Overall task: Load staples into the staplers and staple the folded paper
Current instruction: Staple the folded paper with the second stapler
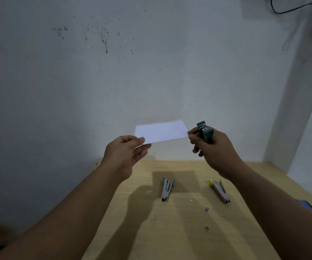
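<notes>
My left hand (128, 156) pinches the lower left corner of a folded white paper (161, 132), held up in the air in front of the wall. My right hand (213, 147) grips a teal stapler (204, 131) upright, its jaws at the paper's right edge; my right fingertips touch that edge. On the wooden table (151, 231) below lie two more staplers: a light blue one (167, 188) and a yellow one (219, 190). Small staple strips (206, 209) lie near the front right.
A second bit of staples (207, 228) lies closer to me. A blue object (308, 205) shows at the table's right edge behind my right forearm. A stained white wall stands behind the table, and a black cable (290, 8) hangs at the top right.
</notes>
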